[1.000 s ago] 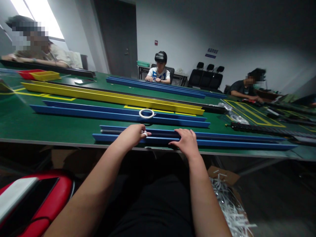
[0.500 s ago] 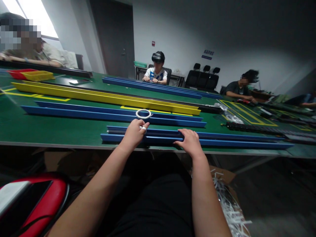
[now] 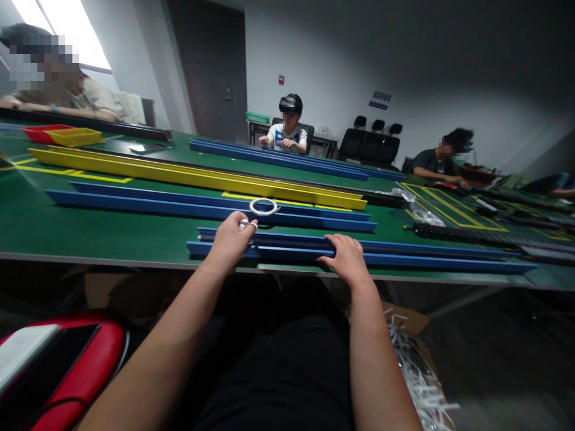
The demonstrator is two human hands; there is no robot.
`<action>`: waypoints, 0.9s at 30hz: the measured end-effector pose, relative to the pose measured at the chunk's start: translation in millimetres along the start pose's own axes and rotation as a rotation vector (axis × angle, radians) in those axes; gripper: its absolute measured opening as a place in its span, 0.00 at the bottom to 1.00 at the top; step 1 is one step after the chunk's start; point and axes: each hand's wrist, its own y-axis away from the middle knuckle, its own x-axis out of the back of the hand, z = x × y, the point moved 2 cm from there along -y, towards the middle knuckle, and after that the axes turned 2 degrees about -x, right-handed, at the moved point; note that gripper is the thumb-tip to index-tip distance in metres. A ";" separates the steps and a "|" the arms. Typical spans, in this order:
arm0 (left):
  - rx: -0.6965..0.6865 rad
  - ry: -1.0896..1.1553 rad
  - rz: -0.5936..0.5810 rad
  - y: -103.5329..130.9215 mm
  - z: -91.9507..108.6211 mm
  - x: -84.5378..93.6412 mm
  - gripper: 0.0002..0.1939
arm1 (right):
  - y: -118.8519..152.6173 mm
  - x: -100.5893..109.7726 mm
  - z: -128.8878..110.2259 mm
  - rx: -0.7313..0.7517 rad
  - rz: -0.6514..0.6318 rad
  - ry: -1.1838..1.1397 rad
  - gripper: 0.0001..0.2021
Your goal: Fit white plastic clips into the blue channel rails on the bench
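My left hand [image 3: 231, 239] is closed in a pinch above the left part of the near blue rail [image 3: 287, 252]; a small white piece shows between its fingers, too small to name. My right hand [image 3: 345, 254] grips the same rail near its middle, thumb on the near side and fingers over the far side. A dark strip lies along the rail's channel. Just beyond my left hand, a white ring [image 3: 263, 208], like a roll of tape, rests on a second blue rail [image 3: 135, 206].
Behind lie a yellow rail [image 3: 179, 175] and further blue rails [image 3: 278, 160]. Red [image 3: 42, 133] and yellow [image 3: 76, 137] trays stand far left. Three people sit around the green table [image 3: 112, 239]. A box of white strips [image 3: 417, 365] stands below right, a red seat [image 3: 99, 365] below left.
My left hand has moved left along the near rail, still pinched. My right hand stays on the rail. The person opposite has raised their hands.
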 end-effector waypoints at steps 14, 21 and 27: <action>-0.062 -0.502 -0.445 -13.0 -27.9 28.8 0.21 | -0.4 -1.8 0.4 -0.002 -0.022 0.003 0.31; -0.081 -0.356 -0.445 -15.0 -34.2 38.4 0.20 | 0.4 -3.3 -17.6 -0.041 0.000 0.026 0.33; -0.083 -0.383 -0.367 -25.6 -41.2 48.1 0.14 | -1.6 -16.4 -60.1 -0.004 0.082 0.015 0.34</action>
